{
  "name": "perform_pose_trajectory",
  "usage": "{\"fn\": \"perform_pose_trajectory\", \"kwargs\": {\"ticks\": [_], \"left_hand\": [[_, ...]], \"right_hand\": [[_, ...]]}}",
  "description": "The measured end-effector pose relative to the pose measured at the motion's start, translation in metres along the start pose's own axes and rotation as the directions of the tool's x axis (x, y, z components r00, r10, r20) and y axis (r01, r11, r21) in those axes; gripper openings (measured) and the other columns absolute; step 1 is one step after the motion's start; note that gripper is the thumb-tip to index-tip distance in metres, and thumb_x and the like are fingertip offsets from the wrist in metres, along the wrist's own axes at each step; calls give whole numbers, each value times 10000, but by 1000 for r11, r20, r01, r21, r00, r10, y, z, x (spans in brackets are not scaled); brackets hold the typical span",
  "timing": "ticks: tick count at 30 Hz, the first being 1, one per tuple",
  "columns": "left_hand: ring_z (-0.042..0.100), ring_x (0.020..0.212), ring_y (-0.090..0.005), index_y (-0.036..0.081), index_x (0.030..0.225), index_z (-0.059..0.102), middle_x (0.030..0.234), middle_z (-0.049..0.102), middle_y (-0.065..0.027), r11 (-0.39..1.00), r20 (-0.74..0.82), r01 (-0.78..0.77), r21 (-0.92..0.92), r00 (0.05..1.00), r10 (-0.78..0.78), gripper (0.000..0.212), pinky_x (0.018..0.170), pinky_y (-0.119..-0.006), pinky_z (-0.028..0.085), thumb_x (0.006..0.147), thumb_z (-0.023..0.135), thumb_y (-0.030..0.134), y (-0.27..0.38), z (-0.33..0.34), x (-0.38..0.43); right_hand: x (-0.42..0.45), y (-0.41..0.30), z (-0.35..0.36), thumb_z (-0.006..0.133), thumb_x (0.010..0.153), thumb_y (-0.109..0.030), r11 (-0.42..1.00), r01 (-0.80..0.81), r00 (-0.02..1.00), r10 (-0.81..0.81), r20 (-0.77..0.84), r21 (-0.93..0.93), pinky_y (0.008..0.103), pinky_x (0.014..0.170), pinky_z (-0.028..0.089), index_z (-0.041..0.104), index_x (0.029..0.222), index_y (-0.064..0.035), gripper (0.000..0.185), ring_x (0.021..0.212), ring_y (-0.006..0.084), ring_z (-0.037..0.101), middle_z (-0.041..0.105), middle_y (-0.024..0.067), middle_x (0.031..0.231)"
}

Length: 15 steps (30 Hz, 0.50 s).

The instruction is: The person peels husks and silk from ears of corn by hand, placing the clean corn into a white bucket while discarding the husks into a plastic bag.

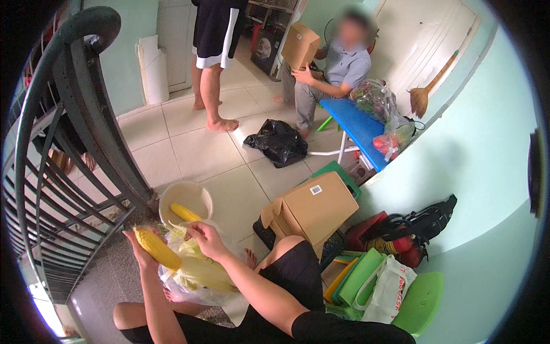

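A yellow ear of corn (158,249) is in my left hand (142,253), tilted with its tip up to the left. Pale husk leaves (202,274) spread from its lower end over a clear plastic bag (172,294) between my legs. The fingers of my right hand (206,241) pinch a strip of husk (178,230) just right of the ear. Just beyond my hands stands a whitish bucket (187,189) with another bare ear of corn (184,212) in it.
A metal stair railing (47,142) curves along the left. To the right are a cardboard box (320,208), fire extinguishers (393,246) and green plastic stools (365,271). Ahead lie a black plastic bag (277,144) and a blue folding table (356,124). One person sits holding a box (299,45); another stands.
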<state>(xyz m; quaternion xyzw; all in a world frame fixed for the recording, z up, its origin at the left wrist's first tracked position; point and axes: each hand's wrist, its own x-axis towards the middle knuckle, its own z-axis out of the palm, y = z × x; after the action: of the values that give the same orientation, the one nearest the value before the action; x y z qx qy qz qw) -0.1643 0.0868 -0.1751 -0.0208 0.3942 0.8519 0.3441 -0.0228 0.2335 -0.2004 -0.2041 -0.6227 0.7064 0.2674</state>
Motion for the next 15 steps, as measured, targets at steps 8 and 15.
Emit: {"fn": "perform_pose_trajectory", "kwargs": {"ticks": [8,15], "left_hand": [[612,614,-280,60,868,608,736,617,-93,999,8,-14,-40,1000,14,789,580,-415,529,853,366,811,21,-18,0],[607,609,-282,48,880,597,713,587,-96,992,103,-128,10,987,126,788,567,-404,528,882,333,790,49,-11,-11]], "right_hand": [[-1,40,-18,629,927,-142,922,-281,960,269,-81,-266,301,696,513,681,923,15,166,711,139,635,689,72,781],[-19,113,-20,590,822,-91,313,76,900,387,201,-947,441,754,558,708,907,37,194,867,352,696,712,205,895]]}}
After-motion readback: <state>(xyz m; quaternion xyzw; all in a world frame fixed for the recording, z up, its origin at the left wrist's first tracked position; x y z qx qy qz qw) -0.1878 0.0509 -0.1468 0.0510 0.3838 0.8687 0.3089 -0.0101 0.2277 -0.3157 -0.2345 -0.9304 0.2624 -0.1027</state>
